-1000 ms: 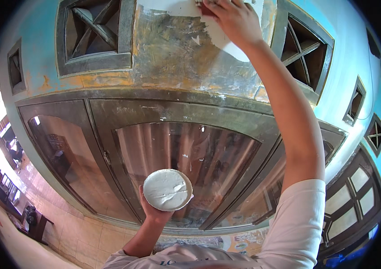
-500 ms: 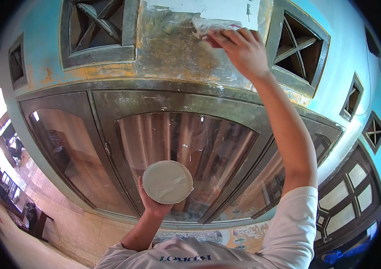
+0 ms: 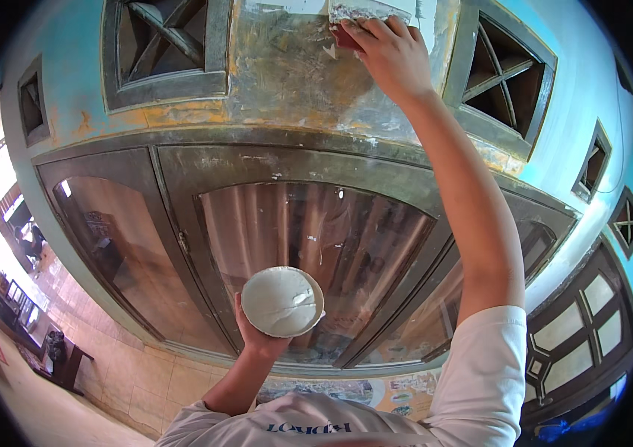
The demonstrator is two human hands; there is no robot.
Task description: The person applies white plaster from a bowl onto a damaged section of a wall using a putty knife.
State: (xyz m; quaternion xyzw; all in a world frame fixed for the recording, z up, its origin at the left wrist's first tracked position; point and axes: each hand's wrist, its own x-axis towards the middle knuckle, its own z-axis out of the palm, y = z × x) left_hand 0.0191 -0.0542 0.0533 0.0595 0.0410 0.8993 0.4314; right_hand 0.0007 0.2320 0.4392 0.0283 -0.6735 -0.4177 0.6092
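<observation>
My raised right hand [image 3: 397,63] grips a putty knife [image 3: 348,37] by its reddish part, its wide edge smeared with white paste and up against the wall. Around it, the bare brownish wall patch [image 3: 279,71] carries a white coat [image 3: 290,6] along its top. Lower down, my left hand [image 3: 261,341] is closed around a round bowl [image 3: 245,316] from beneath and the side. White putty [image 3: 279,302] fills the bowl, with a ridge across its surface. The picture's upper edge cuts off the top of the patch.
Framed vents with crossed bars flank the patch, one left [image 3: 164,45] and one right [image 3: 503,74]. Below are dark wooden window frames [image 3: 294,160] with glass and curtains behind. A dark bench [image 3: 71,365] stands at lower left on the tiled floor; a panelled door [image 3: 581,320] is at right.
My right hand has moved up and slightly left with the putty knife, and more of the knife's reddish part shows. My left hand and the bowl have barely shifted.
</observation>
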